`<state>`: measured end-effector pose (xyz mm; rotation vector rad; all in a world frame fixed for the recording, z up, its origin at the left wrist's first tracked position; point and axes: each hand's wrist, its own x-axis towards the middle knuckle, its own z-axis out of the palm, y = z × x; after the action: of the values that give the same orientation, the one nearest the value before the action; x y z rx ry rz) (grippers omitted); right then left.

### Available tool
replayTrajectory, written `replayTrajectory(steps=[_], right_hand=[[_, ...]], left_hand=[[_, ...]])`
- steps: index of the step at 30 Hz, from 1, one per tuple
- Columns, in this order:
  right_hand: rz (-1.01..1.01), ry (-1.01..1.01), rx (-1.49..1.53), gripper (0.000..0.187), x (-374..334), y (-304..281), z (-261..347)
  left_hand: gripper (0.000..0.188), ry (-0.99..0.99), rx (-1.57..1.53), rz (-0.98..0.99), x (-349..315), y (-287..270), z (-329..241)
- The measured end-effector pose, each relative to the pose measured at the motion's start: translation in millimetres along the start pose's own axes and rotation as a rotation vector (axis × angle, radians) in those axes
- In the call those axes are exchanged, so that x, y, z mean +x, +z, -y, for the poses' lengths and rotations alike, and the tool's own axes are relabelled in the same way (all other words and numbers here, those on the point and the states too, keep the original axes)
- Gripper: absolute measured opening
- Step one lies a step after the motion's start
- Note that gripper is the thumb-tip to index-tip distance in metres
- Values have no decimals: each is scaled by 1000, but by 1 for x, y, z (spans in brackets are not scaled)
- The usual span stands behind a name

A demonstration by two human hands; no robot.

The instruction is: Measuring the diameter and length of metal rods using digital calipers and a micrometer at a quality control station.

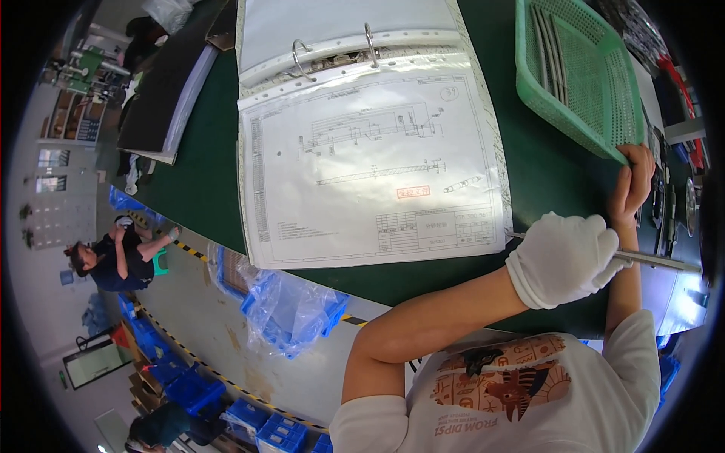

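Note:
My left hand (565, 260), in a white glove, is closed around a slender metal rod (658, 261). One end of the rod sticks out past the binder's lower right corner, the other reaches far to the right. My bare right hand (634, 183) has its fingers curled at the near corner of a green plastic mesh basket (578, 124). Inside the basket, several thin metal rods (550, 57) lie side by side along its left wall. Left of both hands, an open ring binder (362, 162) shows a technical drawing in a clear sleeve.
A dark green table (555, 181) carries everything. A black folder (162, 94) lies at the far left. Metal tools (666, 189) line the right edge. Beyond the table are blue crates (279, 434), plastic bags (291, 313), a seated person (121, 253) and another person (162, 426).

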<state>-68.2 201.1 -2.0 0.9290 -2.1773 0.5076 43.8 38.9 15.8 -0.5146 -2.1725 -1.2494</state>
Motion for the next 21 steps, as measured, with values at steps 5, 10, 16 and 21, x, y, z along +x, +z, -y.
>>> replayTrajectory(steps=[5, 10, 16, 21], right_hand=[[-18, -2, -22, 21, -3, 0, -5], [47, 0, 59, 22, -5, -8, -11], [-157, 66, 64, 28, -2, -36, 13], [-303, 513, 266, 23, -25, -66, 8]], left_hand=[[12, -302, -334, -275, 14, -7, 7], [14, -146, -20, -236, 17, -23, 11], [17, -70, 76, -227, 11, -24, 7], [23, -30, 117, -193, 10, -36, 13]])
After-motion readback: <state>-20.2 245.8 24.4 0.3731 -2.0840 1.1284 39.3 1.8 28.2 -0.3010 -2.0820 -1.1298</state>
